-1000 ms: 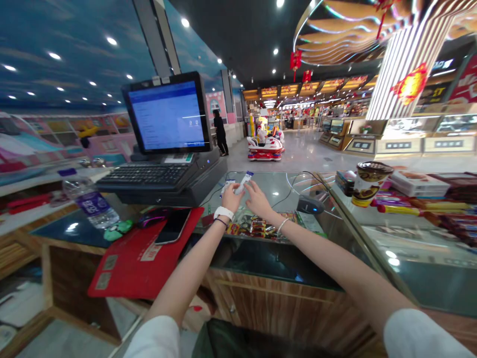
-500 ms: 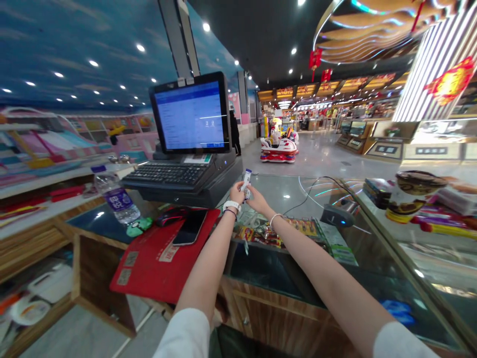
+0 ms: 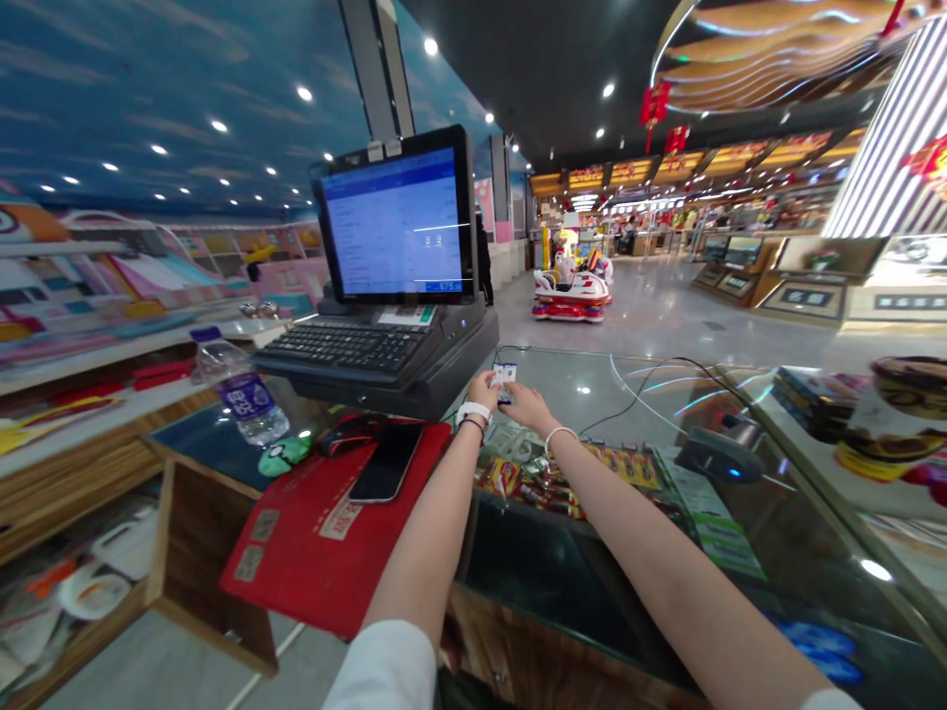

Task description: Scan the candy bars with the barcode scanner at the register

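Both of my hands are together above the glass counter, fingers closed on a small white box with dark blue edges (image 3: 504, 374). My left hand (image 3: 482, 390), with a white band at the wrist, grips its left side. My right hand (image 3: 528, 406), wearing a pale bracelet, pinches it from the right and below. Fingers cover part of the box, and its print is too small to read. Just beneath lie colourful small packets (image 3: 510, 477) in the counter. To the left of my forearm, a black phone (image 3: 387, 462) rests on a red mat (image 3: 311, 552).
Left of my hands stands a checkout monitor (image 3: 400, 227) with a keyboard (image 3: 344, 345). A water bottle (image 3: 248, 399) and a green item (image 3: 285, 455) are further left. A black scanner (image 3: 717, 456) with a cable and a large cup (image 3: 899, 419) are at right.
The small box has been turned between my fingers, from upright and narrow to showing a broader, printed face. My view has swung slightly left. Both hands keep hold of the box.
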`<state>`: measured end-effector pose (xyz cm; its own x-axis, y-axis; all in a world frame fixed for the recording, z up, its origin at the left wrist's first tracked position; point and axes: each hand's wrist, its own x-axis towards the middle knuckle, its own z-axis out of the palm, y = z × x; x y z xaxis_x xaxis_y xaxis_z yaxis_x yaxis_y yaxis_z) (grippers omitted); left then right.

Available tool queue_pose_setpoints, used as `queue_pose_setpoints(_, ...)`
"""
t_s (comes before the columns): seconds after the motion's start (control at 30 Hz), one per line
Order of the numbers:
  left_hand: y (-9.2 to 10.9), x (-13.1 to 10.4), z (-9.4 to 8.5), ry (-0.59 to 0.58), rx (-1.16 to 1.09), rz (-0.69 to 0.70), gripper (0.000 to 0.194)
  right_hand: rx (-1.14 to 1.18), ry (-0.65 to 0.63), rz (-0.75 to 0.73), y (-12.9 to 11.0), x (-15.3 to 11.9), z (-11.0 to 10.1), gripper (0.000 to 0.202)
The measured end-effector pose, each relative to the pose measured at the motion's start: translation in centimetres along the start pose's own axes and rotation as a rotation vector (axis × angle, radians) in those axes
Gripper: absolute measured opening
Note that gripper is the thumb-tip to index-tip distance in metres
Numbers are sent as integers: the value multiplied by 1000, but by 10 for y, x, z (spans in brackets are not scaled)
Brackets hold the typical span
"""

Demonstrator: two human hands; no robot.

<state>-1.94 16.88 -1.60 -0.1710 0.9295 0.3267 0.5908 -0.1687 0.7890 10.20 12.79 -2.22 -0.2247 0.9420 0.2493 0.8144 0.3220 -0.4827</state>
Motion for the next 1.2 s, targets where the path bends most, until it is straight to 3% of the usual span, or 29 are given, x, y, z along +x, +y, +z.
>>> queue_pose_setpoints(0.17, 0, -6, -8, -40, 166, -3, 33, -8, -15, -7, -2, -5, -1, 46)
queue_pose_setpoints(0.47, 4, -13, -23, -132, 355, -16, 30, -30, -23, -27, -4, -9, -3, 53)
queue_pose_setpoints(0.63, 8, -15, -27, -152, 416, -6, 34, -75, -10, 28, -5, -13, -5, 54)
queue_pose_setpoints(1.2, 6, -18, -31, -154, 492, 20, 36, -78, -74, -20, -6, -14, -4, 55)
